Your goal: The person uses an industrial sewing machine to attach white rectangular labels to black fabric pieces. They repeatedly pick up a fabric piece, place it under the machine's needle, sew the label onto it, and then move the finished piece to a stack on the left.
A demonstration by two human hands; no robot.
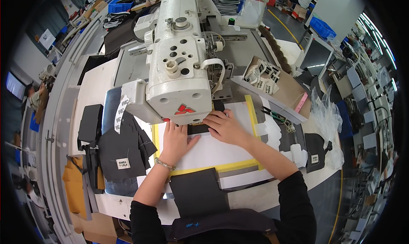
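My two bare hands are reaching beneath the head of one white industrial sewing machine (179,80). My left hand (174,142), wearing one beaded bracelet (165,164), is lying with its thumb spread away from its fingers, closing on nothing. My right hand (226,128) is bending its fingers down over one dark fabric piece (198,128); I cannot tell whether they are pinching it or only pressing. That piece is lying between my hands, partly hidden by the machine head, above one white sheet (213,152); yellow tape (221,169) is showing along three of its sides. One dark fabric panel (200,192) is lying nearest my body. Two dark pieces are bearing one pale label each: one at left (122,149), one at right (315,147). One open cardboard box (289,100) is holding overlapping labels, too many to count, and one pair of thread snips (272,114) is resting just beside it.
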